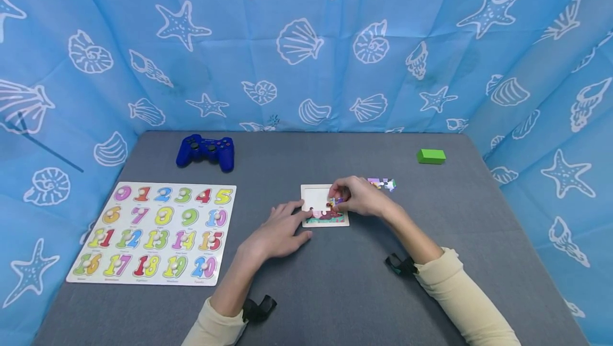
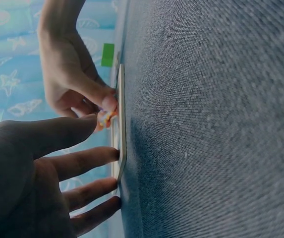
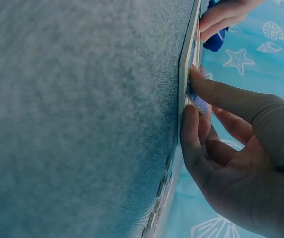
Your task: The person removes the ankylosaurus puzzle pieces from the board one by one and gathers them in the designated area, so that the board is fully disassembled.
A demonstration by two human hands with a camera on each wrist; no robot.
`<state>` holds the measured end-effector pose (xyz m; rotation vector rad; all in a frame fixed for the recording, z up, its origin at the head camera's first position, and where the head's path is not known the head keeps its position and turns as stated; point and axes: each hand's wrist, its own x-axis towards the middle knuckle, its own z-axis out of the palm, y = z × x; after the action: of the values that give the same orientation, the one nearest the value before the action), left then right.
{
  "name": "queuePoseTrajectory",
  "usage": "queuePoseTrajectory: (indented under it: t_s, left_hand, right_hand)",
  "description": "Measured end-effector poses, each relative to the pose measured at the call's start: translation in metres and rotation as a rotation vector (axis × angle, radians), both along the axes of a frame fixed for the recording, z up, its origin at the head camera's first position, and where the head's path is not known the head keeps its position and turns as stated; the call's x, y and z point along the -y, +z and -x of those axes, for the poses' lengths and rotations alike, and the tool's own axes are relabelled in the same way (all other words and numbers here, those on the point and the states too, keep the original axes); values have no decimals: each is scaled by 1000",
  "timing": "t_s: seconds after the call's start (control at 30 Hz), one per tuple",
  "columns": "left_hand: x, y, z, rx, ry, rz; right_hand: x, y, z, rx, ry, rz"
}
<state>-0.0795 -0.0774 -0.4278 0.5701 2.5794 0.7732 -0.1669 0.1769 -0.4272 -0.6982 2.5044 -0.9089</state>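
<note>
A small jigsaw puzzle board (image 1: 315, 196) with a pale frame lies at the middle of the table. Its near row holds joined, colourful pieces (image 1: 325, 215); the far left part shows bare white. Between thumb and fingers, my right hand (image 1: 362, 196) pinches a colourful puzzle piece (image 1: 333, 202) over the board's right side. That piece looks tilted in the right wrist view, its purple part (image 3: 199, 104) partly covered by fingers. My left hand (image 1: 280, 233) has its fingers spread and fairly straight, with fingertips at the board's left edge and the thumb toward its near side.
More puzzle pieces (image 1: 383, 183) lie just right of the board, behind the right wrist. On the left is a number peg board (image 1: 150, 233), with a blue game controller (image 1: 206, 151) behind it. A green block (image 1: 431, 156) sits at the back right. A patterned blue curtain (image 1: 306, 85) borders the table.
</note>
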Motion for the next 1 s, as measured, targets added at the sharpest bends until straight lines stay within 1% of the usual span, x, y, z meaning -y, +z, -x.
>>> queuePoseTrajectory:
  t_s: [0.1, 0.23, 0.47, 0.6, 0.7, 0.87, 1.0]
  left_hand:
    - [0, -1, 0, -1, -1, -1]
    - [-1, -2, 0, -4, -4, 3]
    - [-1, -2, 1, 1, 0, 18]
    - [-1, -1, 1, -1, 2, 17]
    - [-1, -1, 0, -5, 3, 11]
    - [-1, 0, 0, -7, 1, 5]
    - [-1, 0, 0, -5, 1, 5]
  right_hand:
    - [0, 0, -1, -12, 12, 8]
    - [-1, 0, -2, -5, 34, 29]
    - [-7, 2, -3, -7, 46, 66]
    - [-5, 2, -5, -31, 74, 41]
    - [-2, 1, -5, -46, 79, 13]
    - [0, 1, -6, -61, 63, -24]
    - [-1, 4, -6, -59, 46, -35]
